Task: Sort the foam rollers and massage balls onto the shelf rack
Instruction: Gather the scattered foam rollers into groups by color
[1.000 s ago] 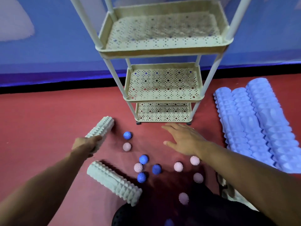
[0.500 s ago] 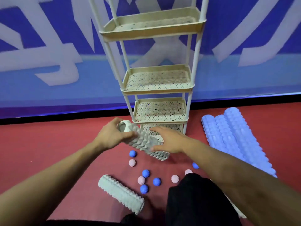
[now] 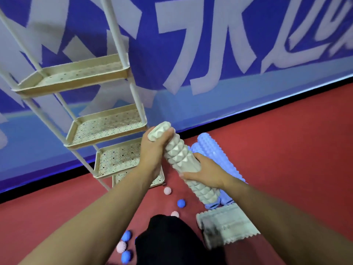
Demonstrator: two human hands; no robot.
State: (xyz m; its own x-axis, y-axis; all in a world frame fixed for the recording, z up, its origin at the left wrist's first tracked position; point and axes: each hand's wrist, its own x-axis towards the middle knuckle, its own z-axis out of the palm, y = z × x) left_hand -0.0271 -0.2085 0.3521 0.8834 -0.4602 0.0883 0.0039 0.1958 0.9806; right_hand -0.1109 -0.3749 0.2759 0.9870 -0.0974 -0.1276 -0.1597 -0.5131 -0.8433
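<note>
Foam roller (image 3: 180,159) sits clamped in both hands, left hand (image 3: 152,150) and right hand (image 3: 206,174); shelf rack (image 3: 107,129) trays look bare, balls (image 3: 181,203) remain on the floor.

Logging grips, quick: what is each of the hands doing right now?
Left hand: grips the upper end of the white foam roller.
Right hand: holds the same roller lower down.

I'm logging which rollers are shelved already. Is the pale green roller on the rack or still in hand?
In hand, off the rack. The left hand grips the roller's upper end, the right hand its middle, beside the rack.
</note>
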